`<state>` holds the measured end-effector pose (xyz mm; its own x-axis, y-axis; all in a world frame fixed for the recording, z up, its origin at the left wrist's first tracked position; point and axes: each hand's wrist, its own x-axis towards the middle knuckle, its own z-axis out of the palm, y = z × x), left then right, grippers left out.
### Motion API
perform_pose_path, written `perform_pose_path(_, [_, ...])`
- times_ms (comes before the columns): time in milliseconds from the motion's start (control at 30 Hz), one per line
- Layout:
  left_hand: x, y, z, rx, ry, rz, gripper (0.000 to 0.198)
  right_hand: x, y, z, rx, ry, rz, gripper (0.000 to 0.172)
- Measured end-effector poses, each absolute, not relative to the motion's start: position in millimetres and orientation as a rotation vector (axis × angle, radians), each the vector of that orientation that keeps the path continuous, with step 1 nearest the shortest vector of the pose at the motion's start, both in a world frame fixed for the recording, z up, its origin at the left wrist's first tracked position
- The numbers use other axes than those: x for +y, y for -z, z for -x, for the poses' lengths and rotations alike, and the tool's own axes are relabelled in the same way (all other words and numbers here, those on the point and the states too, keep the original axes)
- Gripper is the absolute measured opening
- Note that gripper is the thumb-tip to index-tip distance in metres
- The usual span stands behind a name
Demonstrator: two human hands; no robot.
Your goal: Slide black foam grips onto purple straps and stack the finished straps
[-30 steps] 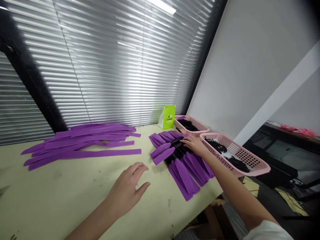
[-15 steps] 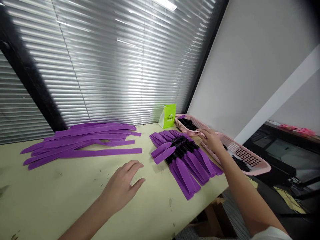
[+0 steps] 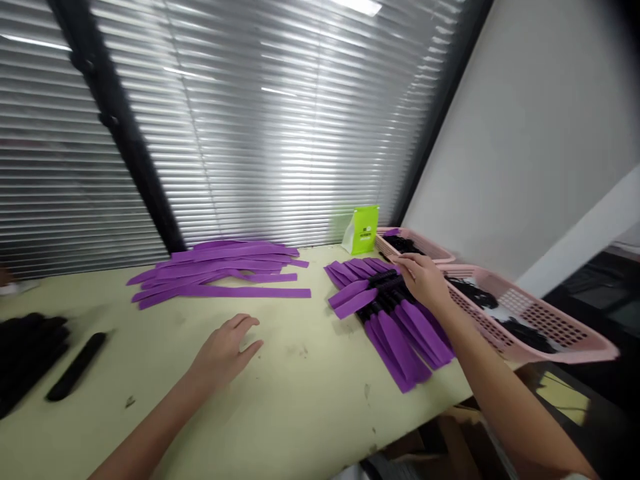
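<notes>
My left hand [image 3: 226, 348] is held over the table with fingers and thumb apart, holding nothing. Beyond it lies a loose pile of long purple fabric strips [image 3: 235, 268]. My right hand [image 3: 425, 280] reaches across the upper right side of a stack of purple strips with black middles [image 3: 400, 327]. Its fingers stretch out to the left, and I see nothing held in them. Whether the fingertips touch the stack is unclear. Two shorter purple pieces [image 3: 353, 298] lie crosswise on the stack's left side.
Two pink baskets [image 3: 575, 333] with black stringy items stand at the right. A green and white pouch [image 3: 365, 230] stands by the window blinds. Black bundles [image 3: 30, 353] and a single black strip [image 3: 77, 367] lie at left. A bit of another person shows at the far left edge.
The view has turned left, bringing the black bundles into sight. My right hand has shifted left from the basket's edge over the purple stack. My left hand has moved left, still open.
</notes>
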<state>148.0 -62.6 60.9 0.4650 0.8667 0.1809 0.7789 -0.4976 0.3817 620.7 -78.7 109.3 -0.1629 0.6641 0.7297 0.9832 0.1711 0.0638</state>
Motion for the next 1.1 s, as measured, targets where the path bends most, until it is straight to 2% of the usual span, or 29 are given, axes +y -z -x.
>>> perform_pose_path(233, [-42.9, -32.9, -70.9, 1.826, -0.548, -2.309, 0.034, -62.0, -99.8, -477.9, -2.041, 0.515, 1.333, 0.032])
perform_pose_path(400, [-31.0, -29.6, -31.6, 2.117, -0.545, -2.21, 0.035, -43.3, -59.8, -380.2, -2.231, 0.16, 1.438, 0.038])
perform_pose_path(500, [-26.5, -27.1, -10.1, 2.437, -0.528, -2.119, 0.039, -27.4, -26.1, -347.9, -2.192, -0.019, 1.547, 0.047])
perform_pose_path(667, [-22.7, -16.7, 10.9, 2.875, -0.453, -1.724, 0.051, -11.8, 7.1, -342.8, -2.202, -0.097, 1.752, 0.059])
perform_pose_path(800, [-25.1, -22.5, -2.8, 2.759, -0.34, -1.858, 0.046, -11.8, 10.6, -349.2, -2.212, -0.161, 1.836, 0.066])
perform_pose_path(967, [-35.3, -40.5, -31.3, 2.515, -0.621, -2.262, 0.038, -14.0, 8.2, -348.4, -2.193, -0.164, 1.822, 0.066])
perform_pose_path(1100, [-37.8, -38.8, -36.2, 2.501, -0.646, -2.322, 0.036, -15.8, 6.3, -348.2, -2.185, -0.148, 1.803, 0.064])
